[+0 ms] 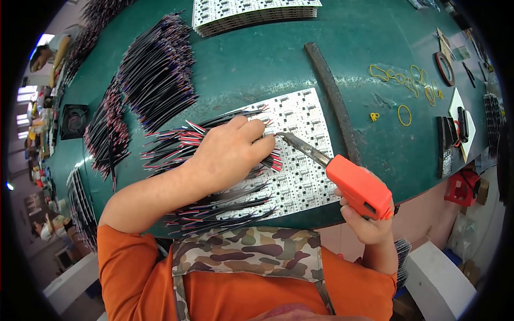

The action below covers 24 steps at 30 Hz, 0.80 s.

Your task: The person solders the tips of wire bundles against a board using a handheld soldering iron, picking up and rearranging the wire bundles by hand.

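Gripping an orange-red plastic soldering gun [356, 183] in the right hand [367, 223], wrapping the fingers around its handle, and aiming its slim metal barrel [309, 150] up and leftward over a white rectangular circuit-board panel [313, 184]. Bringing the barrel's tip just beside the left fingertips; not showing clearly any contact with the panel. Curling the left hand [230, 147] over the panel's left part and a loose bunch of thin black, red and white wires [187, 138], bending thumb and index finger down by the tip; not being able to tell from here whether pinching a wire. Holding the two hands apart.

Working on a green tabletop [246, 59], with the panel flat and slightly askew before a camouflage-patterned apron [246, 251]. Having more thin black wires [214, 208] across the panel's near left corner, a thick bundle of black wires [158, 69] farther left, a stack of white panels [256, 16] beyond, and a long dark bar [334, 101] just right of the panel.
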Tool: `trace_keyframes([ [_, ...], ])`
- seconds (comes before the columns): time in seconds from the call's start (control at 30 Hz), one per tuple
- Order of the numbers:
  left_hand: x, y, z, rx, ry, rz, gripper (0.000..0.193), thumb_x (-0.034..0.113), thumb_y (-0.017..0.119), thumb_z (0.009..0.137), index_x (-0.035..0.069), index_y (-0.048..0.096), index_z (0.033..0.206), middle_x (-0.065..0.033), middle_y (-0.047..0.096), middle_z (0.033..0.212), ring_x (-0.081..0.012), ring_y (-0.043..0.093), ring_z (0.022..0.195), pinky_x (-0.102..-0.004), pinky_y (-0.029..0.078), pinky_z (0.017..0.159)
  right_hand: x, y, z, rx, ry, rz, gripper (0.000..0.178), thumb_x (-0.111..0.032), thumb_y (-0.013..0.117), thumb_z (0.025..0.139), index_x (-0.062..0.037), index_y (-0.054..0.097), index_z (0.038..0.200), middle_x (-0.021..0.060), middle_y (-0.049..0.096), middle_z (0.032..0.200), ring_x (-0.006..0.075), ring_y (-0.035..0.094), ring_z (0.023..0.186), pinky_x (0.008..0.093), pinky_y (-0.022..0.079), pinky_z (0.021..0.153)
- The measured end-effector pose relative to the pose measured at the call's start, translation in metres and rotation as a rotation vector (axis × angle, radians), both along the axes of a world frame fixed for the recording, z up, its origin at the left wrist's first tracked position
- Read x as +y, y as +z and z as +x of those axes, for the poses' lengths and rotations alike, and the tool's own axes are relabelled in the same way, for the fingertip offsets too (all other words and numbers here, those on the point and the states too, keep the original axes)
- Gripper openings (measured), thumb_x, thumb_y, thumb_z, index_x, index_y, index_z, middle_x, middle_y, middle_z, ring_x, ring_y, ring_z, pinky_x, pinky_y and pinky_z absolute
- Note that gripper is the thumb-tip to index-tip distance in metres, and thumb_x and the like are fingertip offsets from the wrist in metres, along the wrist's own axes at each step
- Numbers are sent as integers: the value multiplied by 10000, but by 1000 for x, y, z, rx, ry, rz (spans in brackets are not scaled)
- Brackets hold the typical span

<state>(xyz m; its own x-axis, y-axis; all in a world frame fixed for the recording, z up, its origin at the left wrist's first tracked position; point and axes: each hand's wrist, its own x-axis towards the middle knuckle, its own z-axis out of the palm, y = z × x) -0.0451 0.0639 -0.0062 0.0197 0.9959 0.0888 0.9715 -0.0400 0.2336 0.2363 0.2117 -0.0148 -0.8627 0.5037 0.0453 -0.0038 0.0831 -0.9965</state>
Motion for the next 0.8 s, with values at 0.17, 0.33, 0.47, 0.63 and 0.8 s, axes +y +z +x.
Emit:
trace_keyframes([
  [0.17, -1, 0, -1, -3, -14, 12, 203, 131, 603, 763, 83, 632, 959, -69, 544, 881, -257, 581, 818, -363, 530, 606, 6, -3, 5, 7, 59, 130, 601, 11, 719, 788, 110, 475, 1328, 241, 615, 1250, 266, 683, 998, 355, 525, 887],
  [0.33, 0, 0, -1, 2, -16, 11, 198, 135, 606, 760, 83, 628, 949, -68, 547, 887, -256, 583, 821, -361, 534, 607, 5, -6, 6, 1, 40, 183, 599, -1, 737, 766, 99, 493, 1304, 260, 598, 1274, 311, 686, 1004, 370, 527, 888],
  [0.47, 1, 1, -1, -6, -20, 3, 195, 135, 608, 759, 83, 627, 946, -66, 550, 891, -255, 584, 822, -358, 536, 610, 5, -7, 7, -9, 38, 238, 599, 2, 744, 741, 92, 507, 1284, 269, 618, 1236, 341, 692, 965, 376, 539, 843],
  [0.63, 0, 1, -1, -8, -16, 1, 204, 133, 608, 760, 81, 633, 956, -67, 556, 900, -253, 586, 825, -357, 537, 621, 9, 3, 4, -23, 83, 284, 626, 26, 697, 768, 86, 456, 1343, 222, 647, 1164, 277, 684, 932, 370, 537, 834],
  [0.8, 0, 2, -1, -8, -18, -4, 206, 133, 609, 761, 80, 637, 959, -68, 565, 911, -254, 590, 829, -355, 538, 626, 11, 6, 2, -6, 113, 362, 658, 55, 651, 797, 80, 404, 1406, 168, 666, 1109, 197, 674, 925, 354, 528, 863],
])
